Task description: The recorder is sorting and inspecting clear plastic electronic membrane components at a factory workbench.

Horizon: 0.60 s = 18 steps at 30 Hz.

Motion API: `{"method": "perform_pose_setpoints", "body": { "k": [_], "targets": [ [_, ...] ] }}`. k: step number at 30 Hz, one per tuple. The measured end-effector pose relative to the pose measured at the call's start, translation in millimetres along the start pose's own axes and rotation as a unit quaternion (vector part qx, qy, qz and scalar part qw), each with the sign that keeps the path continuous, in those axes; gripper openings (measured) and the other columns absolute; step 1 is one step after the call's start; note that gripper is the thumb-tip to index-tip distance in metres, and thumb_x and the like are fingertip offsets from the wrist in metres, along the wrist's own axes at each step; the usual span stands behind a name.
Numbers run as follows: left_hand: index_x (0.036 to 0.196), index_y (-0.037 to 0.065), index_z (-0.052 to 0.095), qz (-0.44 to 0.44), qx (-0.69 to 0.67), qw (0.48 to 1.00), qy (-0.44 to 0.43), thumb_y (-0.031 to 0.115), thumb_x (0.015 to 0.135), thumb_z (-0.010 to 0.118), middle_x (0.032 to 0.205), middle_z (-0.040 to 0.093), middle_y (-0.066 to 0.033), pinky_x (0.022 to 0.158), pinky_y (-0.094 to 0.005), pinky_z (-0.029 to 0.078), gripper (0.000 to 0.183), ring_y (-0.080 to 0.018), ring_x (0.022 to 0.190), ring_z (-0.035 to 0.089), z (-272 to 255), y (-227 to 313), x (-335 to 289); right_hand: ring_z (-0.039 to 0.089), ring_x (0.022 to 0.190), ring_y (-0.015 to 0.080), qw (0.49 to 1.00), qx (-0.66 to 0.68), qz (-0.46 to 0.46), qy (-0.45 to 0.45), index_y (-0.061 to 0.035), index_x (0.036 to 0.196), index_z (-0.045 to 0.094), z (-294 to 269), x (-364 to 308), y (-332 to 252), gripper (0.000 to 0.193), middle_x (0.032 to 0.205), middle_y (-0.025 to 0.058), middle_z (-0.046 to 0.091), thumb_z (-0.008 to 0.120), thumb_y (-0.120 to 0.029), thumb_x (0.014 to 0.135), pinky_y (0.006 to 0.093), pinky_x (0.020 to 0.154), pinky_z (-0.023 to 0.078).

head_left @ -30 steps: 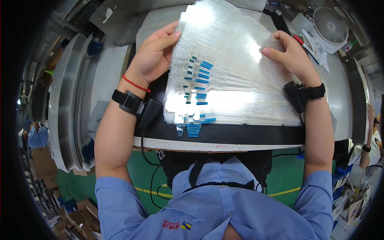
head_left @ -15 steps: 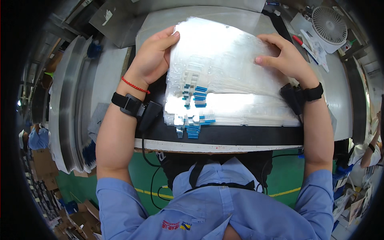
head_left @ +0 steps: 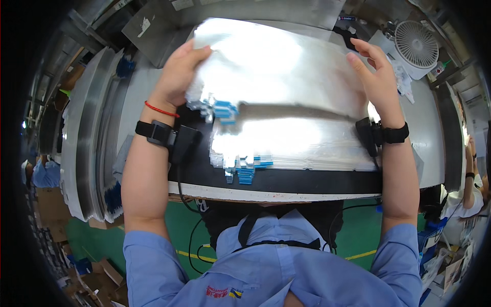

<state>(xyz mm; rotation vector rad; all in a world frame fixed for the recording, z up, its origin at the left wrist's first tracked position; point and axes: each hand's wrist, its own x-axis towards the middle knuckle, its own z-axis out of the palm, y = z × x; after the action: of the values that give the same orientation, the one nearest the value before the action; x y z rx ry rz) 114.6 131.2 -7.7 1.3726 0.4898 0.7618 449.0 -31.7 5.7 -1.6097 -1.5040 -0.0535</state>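
A bundle of thin, shiny clear plastic sheets (head_left: 276, 66) with blue-tipped tabs is raised at its far side above the table. My left hand (head_left: 179, 69) is closed on its left edge, thumb on top and fingers hidden beneath. My right hand (head_left: 378, 77) stands at the bundle's right edge, thumb and fingers spread; whether the palm touches the sheets I cannot tell. Nearer me lies a second stack of the same sheets (head_left: 302, 146), its blue tabs fanned toward its left front corner. Glare and motion blur hide the upper bundle's details.
Under the stack is a black mat (head_left: 286, 177) along the table's front edge. A white fan (head_left: 417, 45) stands at the far right, near a marker pen (head_left: 347, 18). Long metal strips (head_left: 84, 138) are at the left. A co-worker's arm (head_left: 469, 176) shows at far right.
The upper sheets have separated from the lower stack and shifted left and away from me, with my left hand on them. My right hand has come off their top to the right edge.
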Motion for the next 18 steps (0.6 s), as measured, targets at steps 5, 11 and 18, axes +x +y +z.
{"method": "perform_pose_setpoints", "body": {
  "k": [5,11,18],
  "targets": [
    [0.119,-0.003,0.053,-0.06,-0.045,0.989,0.128,0.013,0.095,0.051,0.109,0.063,-0.0117,0.085,-0.0314,0.052,0.029,-0.0186,0.095,0.063,-50.9,-5.2,11.3,0.055,0.104,0.0196,0.994,0.074,0.042,-0.074,-0.005,0.117,0.063,2.4,-2.9,5.4,0.04,0.113,0.0095,0.061,0.069,-0.029,0.085,0.0309,0.09,0.043],
    [0.12,-0.005,0.053,-0.113,0.039,0.971,0.205,0.019,0.093,0.055,0.112,0.062,-0.0118,0.089,-0.0314,0.048,0.036,-0.0198,0.1,0.06,-85.3,-10.5,16.6,0.058,0.095,0.0226,0.964,0.065,0.015,-0.257,0.002,0.118,0.061,3.6,-12.7,3.5,0.048,0.108,0.0147,0.062,0.07,-0.03,0.084,0.0314,0.084,0.046],
    [0.135,-0.001,0.043,0.002,0.262,0.911,0.317,0.025,0.095,0.053,0.14,0.045,-0.0137,0.104,-0.0402,0.038,0.048,-0.024,0.126,0.046,-60.0,6.4,8.9,0.056,0.077,0.0214,0.953,0.005,-0.02,-0.303,0.0028,0.097,0.063,-0.6,-8.9,-8.2,0.038,0.085,0.0127,0.061,0.075,-0.026,0.077,0.0306,0.071,0.045]
  ]
}}
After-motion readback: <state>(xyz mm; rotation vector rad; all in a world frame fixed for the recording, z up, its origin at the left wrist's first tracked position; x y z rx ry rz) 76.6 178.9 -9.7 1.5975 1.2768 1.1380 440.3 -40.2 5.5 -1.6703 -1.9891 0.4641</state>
